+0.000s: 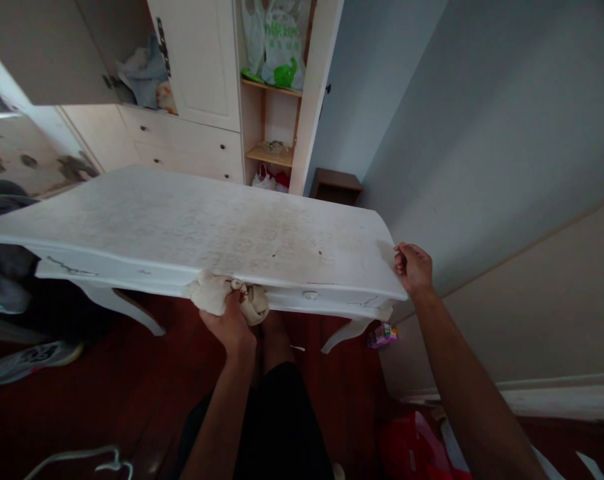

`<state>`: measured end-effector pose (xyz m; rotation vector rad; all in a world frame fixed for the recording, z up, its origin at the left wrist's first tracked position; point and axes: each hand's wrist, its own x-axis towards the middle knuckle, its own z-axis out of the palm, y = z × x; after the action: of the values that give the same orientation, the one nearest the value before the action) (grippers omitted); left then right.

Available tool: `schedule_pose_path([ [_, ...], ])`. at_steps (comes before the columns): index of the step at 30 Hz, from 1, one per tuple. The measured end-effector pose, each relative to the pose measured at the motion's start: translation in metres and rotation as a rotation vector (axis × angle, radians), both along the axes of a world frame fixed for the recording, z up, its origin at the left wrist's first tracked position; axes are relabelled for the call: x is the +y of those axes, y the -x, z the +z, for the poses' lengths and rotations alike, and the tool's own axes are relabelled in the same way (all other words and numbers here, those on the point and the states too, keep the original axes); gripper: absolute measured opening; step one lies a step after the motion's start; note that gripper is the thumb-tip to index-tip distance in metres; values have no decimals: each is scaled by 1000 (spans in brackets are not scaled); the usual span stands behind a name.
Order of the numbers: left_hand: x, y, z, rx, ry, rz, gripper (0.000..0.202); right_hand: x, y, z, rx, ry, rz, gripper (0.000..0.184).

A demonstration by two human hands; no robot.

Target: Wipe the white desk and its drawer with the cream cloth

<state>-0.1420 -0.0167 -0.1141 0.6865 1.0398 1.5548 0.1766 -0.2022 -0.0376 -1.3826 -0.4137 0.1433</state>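
Note:
A white table (182, 220) with curved legs and carved trim stretches across the view in front of me. Greyish smudges and a few small dark specks mark its top. My left hand (229, 327) grips a bunched cream cloth (209, 293), pressed against the table's front edge around the drawer line. At the table's right end, my right hand (416, 267) is closed, its fingers curled beside the edge. Whether anything is inside those fingers is hidden.
Behind the table stands a white wardrobe (197, 67) with open doors, clothes and plastic bags (282, 47). A brown box (337, 185) sits by the grey wall. A pink carton (382, 335) and red bag (412, 447) lie low right; a shoe (32, 360) is left.

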Motion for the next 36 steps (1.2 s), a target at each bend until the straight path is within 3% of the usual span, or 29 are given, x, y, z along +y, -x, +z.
schedule_pose_path([
  [3,-7,-12,3,-45,38,96,54,1,1,0,-4,11,-6,23],
  [5,-25,-24,6,-39,65,79,52,1,2,-1,-14,19,-3,23],
  [11,-109,-63,27,-101,339,-258,46,2,3,-1,-26,36,-16,23],
  [14,-148,-80,39,-179,361,-454,48,2,3,0,-27,40,-24,24],
  [17,-171,-98,46,-264,383,-664,47,2,3,0,-23,33,-24,26],
  [22,-176,-125,43,-315,370,-821,28,1,0,-2,-24,34,-22,28],
  [27,-181,-134,33,-269,364,-894,26,1,0,-2,-23,26,-13,28],
  [33,-179,-124,14,-162,378,-1016,28,2,4,0,-9,13,0,27],
  [36,-171,-106,6,-83,368,-1001,25,2,4,0,-15,17,-13,26],
])
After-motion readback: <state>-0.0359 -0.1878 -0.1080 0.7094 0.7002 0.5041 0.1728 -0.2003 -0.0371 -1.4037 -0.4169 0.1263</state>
